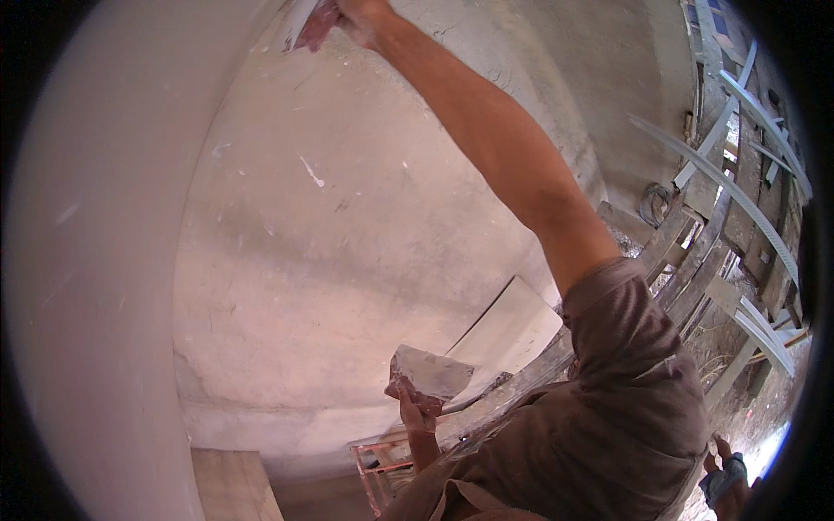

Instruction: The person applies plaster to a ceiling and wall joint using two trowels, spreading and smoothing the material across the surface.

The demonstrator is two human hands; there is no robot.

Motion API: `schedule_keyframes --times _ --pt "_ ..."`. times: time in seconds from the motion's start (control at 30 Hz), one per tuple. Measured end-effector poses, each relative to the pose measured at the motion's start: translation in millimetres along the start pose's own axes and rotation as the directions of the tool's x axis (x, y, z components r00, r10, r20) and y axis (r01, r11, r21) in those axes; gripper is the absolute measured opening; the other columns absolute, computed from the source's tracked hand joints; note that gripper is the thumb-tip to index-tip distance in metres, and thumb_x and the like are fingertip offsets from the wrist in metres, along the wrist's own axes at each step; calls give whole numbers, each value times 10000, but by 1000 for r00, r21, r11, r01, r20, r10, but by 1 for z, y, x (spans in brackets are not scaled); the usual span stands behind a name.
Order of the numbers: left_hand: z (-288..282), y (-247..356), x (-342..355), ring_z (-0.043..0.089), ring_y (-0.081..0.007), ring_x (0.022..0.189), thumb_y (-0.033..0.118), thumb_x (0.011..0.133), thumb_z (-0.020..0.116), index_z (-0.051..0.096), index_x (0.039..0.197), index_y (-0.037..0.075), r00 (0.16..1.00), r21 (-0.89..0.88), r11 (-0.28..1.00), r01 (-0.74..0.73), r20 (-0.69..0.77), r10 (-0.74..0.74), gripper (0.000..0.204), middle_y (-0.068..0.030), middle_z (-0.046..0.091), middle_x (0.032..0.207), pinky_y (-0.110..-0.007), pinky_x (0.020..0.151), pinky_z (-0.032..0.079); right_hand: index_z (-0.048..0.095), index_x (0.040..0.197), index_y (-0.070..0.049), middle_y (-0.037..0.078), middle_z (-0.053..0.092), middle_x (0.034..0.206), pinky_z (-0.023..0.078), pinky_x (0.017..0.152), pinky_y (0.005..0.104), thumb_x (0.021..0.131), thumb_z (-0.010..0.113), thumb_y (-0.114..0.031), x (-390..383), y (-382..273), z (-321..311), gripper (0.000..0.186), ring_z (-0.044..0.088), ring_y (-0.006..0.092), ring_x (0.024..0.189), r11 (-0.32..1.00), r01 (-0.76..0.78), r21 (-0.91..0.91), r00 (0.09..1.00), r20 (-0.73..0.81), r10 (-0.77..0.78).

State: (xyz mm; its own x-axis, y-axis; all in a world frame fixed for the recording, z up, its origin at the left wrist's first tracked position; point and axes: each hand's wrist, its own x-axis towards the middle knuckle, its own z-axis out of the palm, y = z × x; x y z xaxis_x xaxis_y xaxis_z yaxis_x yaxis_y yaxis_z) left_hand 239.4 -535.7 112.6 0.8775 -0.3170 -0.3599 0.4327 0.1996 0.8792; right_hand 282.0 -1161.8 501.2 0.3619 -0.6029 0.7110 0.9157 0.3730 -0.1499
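My right arm reaches up and across to the top of the view. There my right hand (362, 19) is closed on a wide scraper with a reddish-brown body (318, 26), held against or close by the wall near its corner; whether it touches I cannot tell. Lower down, in front of my chest, my left hand (417, 413) grips a broad plastering blade (432, 373). Its flat face is grey-white and smeared, and the edge by my fingers is reddish-brown. The wall (347, 217) behind both tools is pale, with white smears and darker patches.
A smooth pale surface (104, 217) stands close on the left. Low down are a light panel (512, 326), an orange-red metal frame (379, 460) and a wooden board (233, 486). Planks (695, 278), pale metal strips (760, 217) and a wire coil (653, 205) lie on the right.
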Motion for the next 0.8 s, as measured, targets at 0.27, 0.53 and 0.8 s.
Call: schedule_keyframes --times 0.27,0.53,0.8 --pt "-17 -5 1 474 -147 556 499 1004 436 528 1234 157 999 -20 999 -40 27 41 422 -4 562 783 -334 507 412 508 834 -16 146 536 610 519 471 526 935 401 -117 24 13 44 178 591 348 542 969 36 244 999 0 -37" --pt "-24 -11 -9 422 -125 401 528 998 434 594 1117 167 987 -49 998 -49 -155 41 413 33 514 586 -315 384 405 505 783 -17 154 547 601 500 409 473 1039 332 -289 -28 -19 25 412 581 323 491 986 138 -91 988 -60 -144" --pt "13 2 8 451 -110 463 550 992 429 517 1320 178 1000 40 999 -21 14 20 504 -13 638 994 -306 416 448 527 871 -46 95 544 688 483 518 388 1031 369 -230 56 16 8 290 564 230 590 981 191 10 975 -117 -189"
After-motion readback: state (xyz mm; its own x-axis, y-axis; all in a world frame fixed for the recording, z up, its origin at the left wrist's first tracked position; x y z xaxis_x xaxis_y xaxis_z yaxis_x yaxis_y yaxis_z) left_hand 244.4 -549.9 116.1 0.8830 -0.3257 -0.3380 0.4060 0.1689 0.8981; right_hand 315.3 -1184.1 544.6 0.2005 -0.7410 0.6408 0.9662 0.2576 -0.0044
